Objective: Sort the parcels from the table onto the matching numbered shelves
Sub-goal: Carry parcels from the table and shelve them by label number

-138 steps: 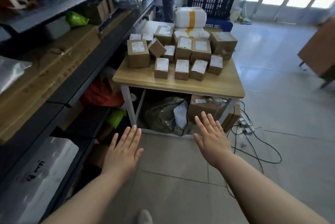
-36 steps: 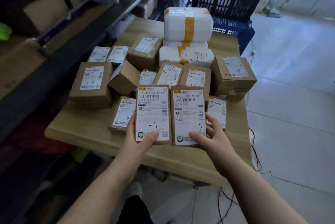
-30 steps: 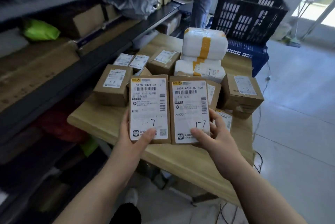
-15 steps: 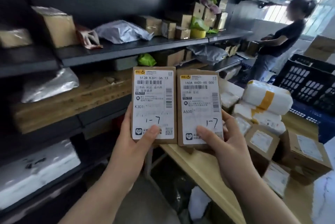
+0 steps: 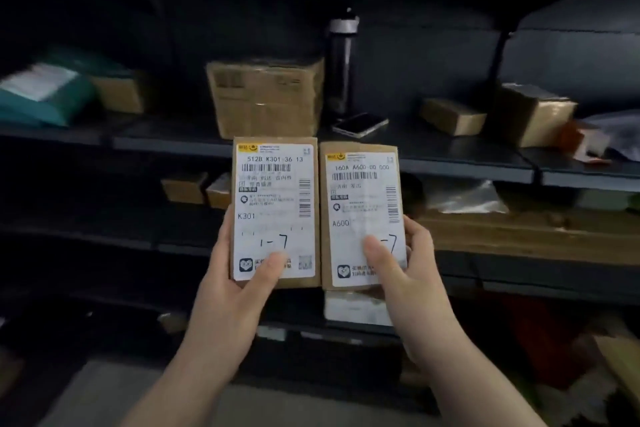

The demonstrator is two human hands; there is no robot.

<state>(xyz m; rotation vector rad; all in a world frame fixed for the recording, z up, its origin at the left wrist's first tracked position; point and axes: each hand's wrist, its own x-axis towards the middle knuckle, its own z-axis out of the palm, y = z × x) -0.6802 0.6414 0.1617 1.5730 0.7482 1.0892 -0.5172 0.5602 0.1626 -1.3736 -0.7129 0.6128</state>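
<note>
Dark shelving point(image 5: 467, 158) fills the frame; at centre I see the left hand point(image 5: 235, 291) gripping the K301 parcel point(image 5: 273, 191), thumb on its label, and the right hand point(image 5: 407, 274) gripping the A600 parcel point(image 5: 360, 198) just beside it; behind, upper centre, a carton point(image 5: 266, 97), black bottle point(image 5: 341, 63) and phone point(image 5: 360, 123) sit on one shelf.

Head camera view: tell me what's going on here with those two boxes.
A person stands facing dark shelving, holding two small labelled parcels side by side. The left hand grips the K301 parcel, handwritten 1-7. The right hand grips the A600 parcel, its thumb covering part of a similar mark ending in 7. Neither is shelved yet. Behind them sit a large carton, a dark bottle and a phone. No shelf number is readable here.
</note>
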